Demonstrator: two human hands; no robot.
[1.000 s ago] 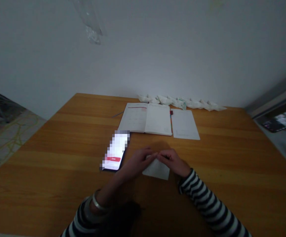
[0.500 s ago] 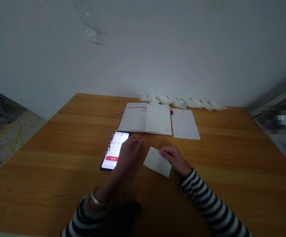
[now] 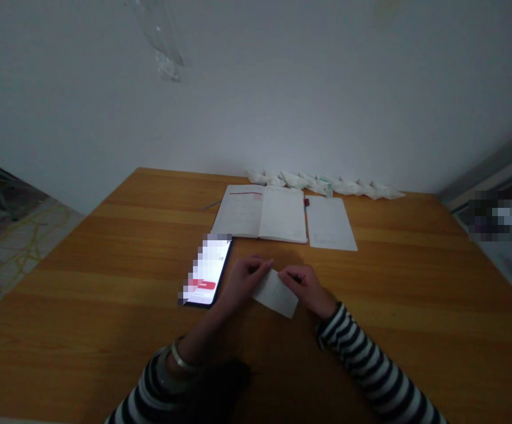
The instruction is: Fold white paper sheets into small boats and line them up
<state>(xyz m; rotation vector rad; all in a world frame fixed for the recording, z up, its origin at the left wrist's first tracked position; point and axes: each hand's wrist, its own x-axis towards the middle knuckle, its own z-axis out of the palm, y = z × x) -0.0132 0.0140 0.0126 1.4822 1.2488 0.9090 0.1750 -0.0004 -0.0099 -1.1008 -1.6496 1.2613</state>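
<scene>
A small sheet of white paper [image 3: 277, 295] is held between my two hands above the wooden table. My left hand [image 3: 245, 281] pinches its upper left corner between thumb and fingers. On the upper right edge, my right hand [image 3: 305, 287] grips the same sheet. Just left of my left hand lies a phone [image 3: 205, 274] with a lit screen and a red button. Beyond my hands an open notebook [image 3: 260, 215] lies flat, and a larger loose sheet [image 3: 332, 224] rests at its right side.
Along the wall, a row of folded whitish paper pieces [image 3: 321, 184] stands at the back of the wooden table [image 3: 406, 277]. A clear plastic bag [image 3: 165, 47] hangs on the wall. Cluttered floor shows past the left edge.
My left hand has moved right, away from the phone, and taken hold of the small paper's left corner. The paper and my right hand have shifted slightly left.
</scene>
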